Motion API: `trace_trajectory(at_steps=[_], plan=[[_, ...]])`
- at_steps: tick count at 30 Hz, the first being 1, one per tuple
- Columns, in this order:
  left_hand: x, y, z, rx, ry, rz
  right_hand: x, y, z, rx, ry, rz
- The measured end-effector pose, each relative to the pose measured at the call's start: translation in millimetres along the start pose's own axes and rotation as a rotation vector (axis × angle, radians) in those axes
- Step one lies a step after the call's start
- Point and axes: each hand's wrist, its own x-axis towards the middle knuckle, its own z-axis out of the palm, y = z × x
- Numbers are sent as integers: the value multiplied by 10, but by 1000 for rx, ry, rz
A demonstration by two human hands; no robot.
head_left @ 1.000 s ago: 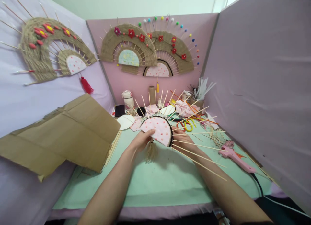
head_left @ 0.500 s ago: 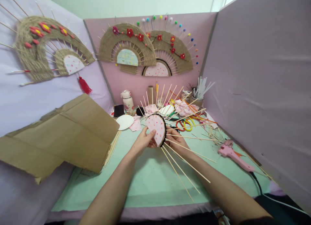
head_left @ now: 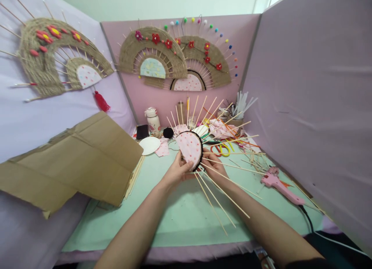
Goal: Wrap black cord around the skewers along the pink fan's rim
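The fan [head_left: 190,149], light and stiff with fragile skewers, is gripped above the bench [head_left: 180,215] by the left hand [head_left: 177,172] at its lower edge and the right hand [head_left: 213,166] behind; the padded core is judged safest. Cardboard [head_left: 78,160] lies left, scissors [head_left: 222,149] beyond, a glue gun [head_left: 279,185] right.

A fan frame [head_left: 190,149] is held above the table [head_left: 174,218] between the left hand [head_left: 177,171] and right hand [head_left: 213,166]; cardboard [head_left: 75,160] is leaned at left, a glue gun [head_left: 280,185] laid at right, scissors [head_left: 222,148] placed behind
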Motion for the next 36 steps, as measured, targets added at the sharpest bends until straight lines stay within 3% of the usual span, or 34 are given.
trace_trajectory(at_steps=[5, 10, 22, 36], plan=[[8, -12, -6, -94, 5, -11, 23, -111, 6, -108, -82, -25], [13, -5, -47, -134, 19, -10, 53, -120, 0, -144, -20, 7], [24, 31, -115, -175, 76, 42, 68, -61, -101, -117, 32, 261], [48, 18, -168, -238, 73, -4, 92, -130, -77, -135, 107, 253]])
